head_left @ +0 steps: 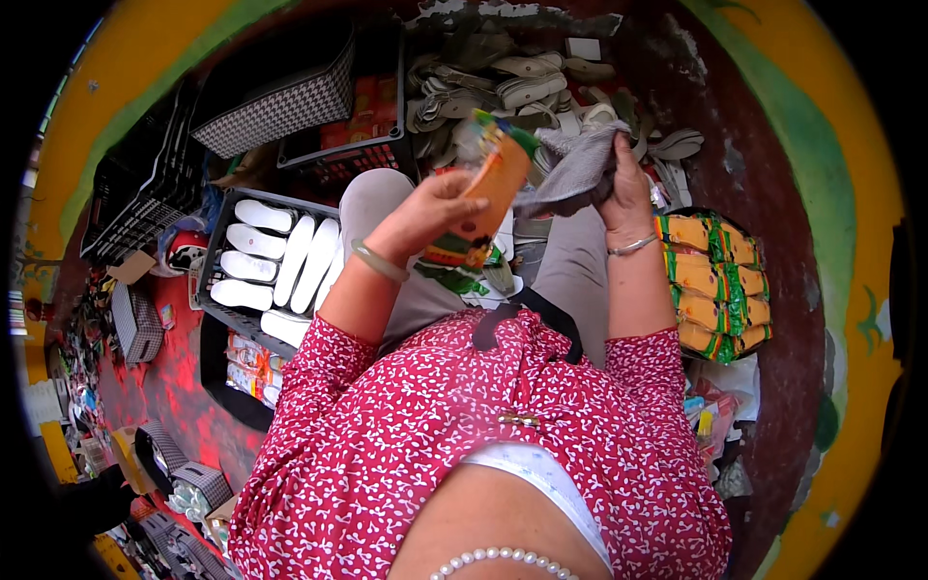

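In front of me, my left hand [440, 208] grips an orange-and-green flat packet [501, 179], held tilted upward with its lower end over my lap. To its right, my right hand [630, 188] holds a grey cloth [580, 166] by its right side, and the cloth hangs folded toward the packet. A gap too small to judge separates the cloth from the packet. Between my knees lies another green packet [469, 282], partly covered by my left hand and the packet it holds.
On the left stands a dark crate [217, 290] of white insoles [254, 242]. Behind it are a houndstooth basket [280, 106] and a black crate [387, 150] with red packages. A pile of pale insoles [527, 87] lies ahead. Orange-and-green packets [698, 271] fill a round container on the right.
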`<state>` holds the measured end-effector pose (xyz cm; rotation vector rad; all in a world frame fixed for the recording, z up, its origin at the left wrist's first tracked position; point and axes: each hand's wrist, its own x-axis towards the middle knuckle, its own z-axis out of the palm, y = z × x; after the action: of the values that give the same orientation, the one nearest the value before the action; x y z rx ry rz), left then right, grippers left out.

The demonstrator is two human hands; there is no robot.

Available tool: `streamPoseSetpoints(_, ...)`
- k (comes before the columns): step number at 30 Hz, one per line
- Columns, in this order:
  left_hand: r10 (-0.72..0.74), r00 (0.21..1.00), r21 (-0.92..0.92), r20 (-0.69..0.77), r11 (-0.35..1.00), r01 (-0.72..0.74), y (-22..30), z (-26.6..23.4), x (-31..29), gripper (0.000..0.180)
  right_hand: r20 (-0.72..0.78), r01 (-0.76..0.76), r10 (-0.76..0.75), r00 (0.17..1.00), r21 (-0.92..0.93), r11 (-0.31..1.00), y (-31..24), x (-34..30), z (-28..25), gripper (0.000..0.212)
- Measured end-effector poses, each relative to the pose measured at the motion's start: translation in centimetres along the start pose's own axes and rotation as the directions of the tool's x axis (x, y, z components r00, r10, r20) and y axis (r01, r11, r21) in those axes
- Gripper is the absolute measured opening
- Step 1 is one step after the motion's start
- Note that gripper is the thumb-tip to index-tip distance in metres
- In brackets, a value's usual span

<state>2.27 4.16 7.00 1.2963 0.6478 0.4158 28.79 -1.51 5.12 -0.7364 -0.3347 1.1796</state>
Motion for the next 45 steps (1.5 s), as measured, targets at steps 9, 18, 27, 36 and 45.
streamPoseSetpoints(9,0.248,0.954,-0.494,-0.167,0.817,-0.298,3.7,-0.7,0.3,0.030,0.344,-0.264,0.271,0.899,-0.067,0.962,2.1,-2.0,-1.2,0.065)
streamPoseSetpoints(18,0.323,0.938,-0.241,-0.129,0.907,-0.346,3.3,2.2,1.3,0.038,0.443,-0.232,0.535,0.719,-0.573,0.786,3.7,-2.3,5.6,0.057)
streamPoseSetpoints(27,0.328,0.892,-0.408,-0.312,0.802,-0.437,2.3,1.9,1.8,0.029,0.380,-0.369,0.603,0.701,-0.531,0.763,6.1,-3.4,5.5,0.041)
streamPoseSetpoints(36,0.277,0.928,-0.450,-0.248,0.816,-0.364,2.9,0.7,1.5,0.032,0.439,-0.256,0.518,0.734,-0.528,0.810,6.6,-5.5,5.7,0.033)
streamPoseSetpoints(45,0.281,0.920,-0.467,-0.274,0.797,-0.383,3.2,0.2,1.0,0.027,0.445,-0.233,0.545,0.711,-0.582,0.779,6.2,-5.6,4.8,0.029)
